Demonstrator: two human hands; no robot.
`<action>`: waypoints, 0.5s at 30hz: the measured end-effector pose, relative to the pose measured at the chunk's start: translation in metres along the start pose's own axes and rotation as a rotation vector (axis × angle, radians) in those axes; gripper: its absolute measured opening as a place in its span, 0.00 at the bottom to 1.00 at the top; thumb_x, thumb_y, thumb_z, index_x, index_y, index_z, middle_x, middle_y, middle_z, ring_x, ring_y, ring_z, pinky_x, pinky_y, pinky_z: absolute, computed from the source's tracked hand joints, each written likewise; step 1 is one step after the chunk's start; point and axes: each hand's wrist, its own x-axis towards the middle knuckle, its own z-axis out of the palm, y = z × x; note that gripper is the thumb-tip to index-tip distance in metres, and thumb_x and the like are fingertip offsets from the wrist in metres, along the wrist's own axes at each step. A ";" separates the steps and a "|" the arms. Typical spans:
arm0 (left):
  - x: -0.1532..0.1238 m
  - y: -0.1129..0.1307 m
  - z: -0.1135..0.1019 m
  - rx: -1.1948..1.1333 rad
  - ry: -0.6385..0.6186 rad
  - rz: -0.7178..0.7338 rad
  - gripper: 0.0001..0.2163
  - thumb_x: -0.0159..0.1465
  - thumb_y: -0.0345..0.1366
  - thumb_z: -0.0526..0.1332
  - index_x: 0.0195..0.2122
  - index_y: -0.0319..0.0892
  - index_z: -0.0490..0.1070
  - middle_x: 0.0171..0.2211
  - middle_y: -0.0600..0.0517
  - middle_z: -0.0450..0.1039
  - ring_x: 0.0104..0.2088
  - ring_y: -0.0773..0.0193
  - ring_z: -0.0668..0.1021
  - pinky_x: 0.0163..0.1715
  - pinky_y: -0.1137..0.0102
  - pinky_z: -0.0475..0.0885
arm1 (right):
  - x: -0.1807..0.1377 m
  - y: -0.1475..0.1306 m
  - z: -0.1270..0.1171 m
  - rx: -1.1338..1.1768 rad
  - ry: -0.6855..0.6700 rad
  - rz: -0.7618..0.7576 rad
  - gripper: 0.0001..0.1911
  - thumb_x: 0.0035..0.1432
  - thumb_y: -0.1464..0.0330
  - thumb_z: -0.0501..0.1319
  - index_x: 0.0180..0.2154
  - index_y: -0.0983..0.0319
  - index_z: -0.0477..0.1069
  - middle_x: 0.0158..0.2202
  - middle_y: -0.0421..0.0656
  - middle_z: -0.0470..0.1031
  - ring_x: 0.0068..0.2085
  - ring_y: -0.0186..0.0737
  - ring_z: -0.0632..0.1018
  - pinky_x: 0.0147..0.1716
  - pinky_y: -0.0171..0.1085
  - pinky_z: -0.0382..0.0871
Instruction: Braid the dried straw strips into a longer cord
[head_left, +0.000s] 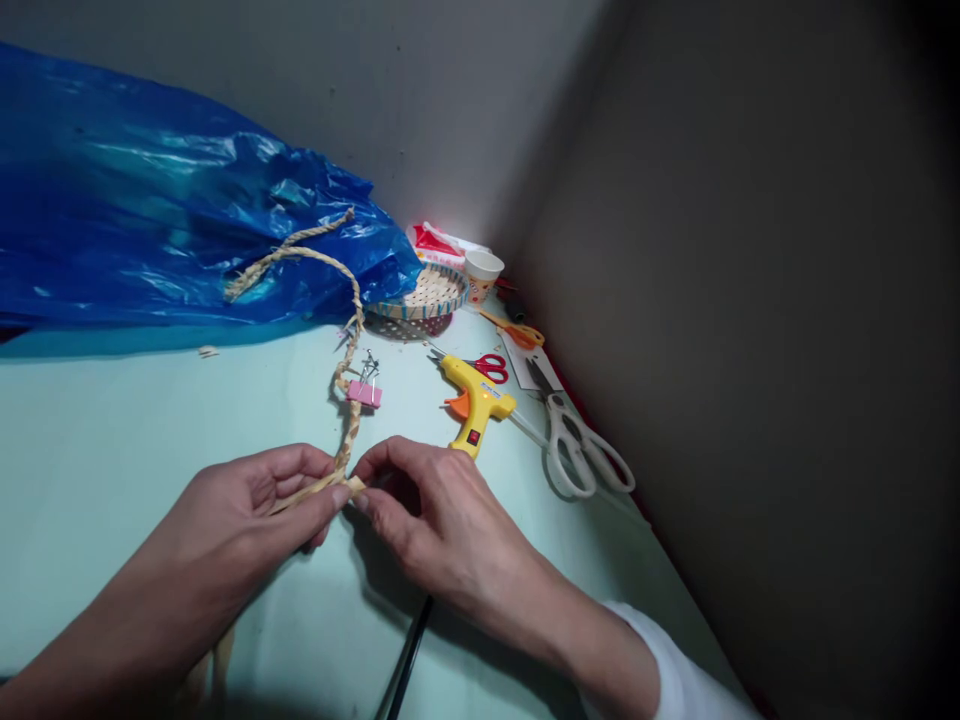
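A tan braided straw cord runs from the blue plastic bag down the pale green table to both my hands. My left hand pinches loose straw strands at the braid's near end between thumb and fingers. My right hand pinches the same end from the right, fingertips meeting those of the left. A pink binder clip is clamped on the braid a little above the hands. More loose strands trail below my left wrist.
A large blue plastic bag fills the back left. Behind it sit a woven basket and a paper cup. A yellow glue gun, red, orange and white scissors lie right. The wall is close on the right.
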 end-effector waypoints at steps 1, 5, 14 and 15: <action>0.001 -0.002 -0.001 -0.005 -0.001 0.007 0.17 0.49 0.48 0.77 0.35 0.45 0.78 0.24 0.59 0.73 0.28 0.64 0.71 0.29 0.74 0.67 | 0.000 0.001 0.002 0.010 0.003 0.001 0.02 0.67 0.70 0.63 0.38 0.61 0.75 0.25 0.34 0.69 0.27 0.32 0.69 0.32 0.32 0.61; 0.002 -0.004 -0.001 -0.031 0.001 0.016 0.17 0.48 0.45 0.77 0.35 0.46 0.77 0.28 0.57 0.78 0.32 0.61 0.76 0.33 0.74 0.72 | 0.001 0.002 0.007 0.040 0.052 0.022 0.04 0.66 0.71 0.64 0.35 0.62 0.75 0.25 0.34 0.70 0.27 0.31 0.68 0.31 0.32 0.59; -0.003 0.021 0.009 0.002 0.095 -0.022 0.23 0.33 0.49 0.80 0.23 0.47 0.71 0.25 0.54 0.78 0.33 0.55 0.80 0.30 0.71 0.76 | 0.001 0.004 0.011 0.067 0.102 -0.019 0.06 0.65 0.75 0.61 0.40 0.58 0.67 0.30 0.34 0.72 0.31 0.35 0.73 0.33 0.33 0.61; -0.003 0.022 0.009 0.031 0.093 0.011 0.22 0.35 0.50 0.79 0.23 0.47 0.72 0.25 0.53 0.78 0.32 0.55 0.80 0.30 0.70 0.75 | 0.000 0.003 0.011 0.013 0.104 -0.036 0.06 0.66 0.75 0.60 0.39 0.58 0.67 0.30 0.35 0.73 0.32 0.36 0.73 0.34 0.33 0.61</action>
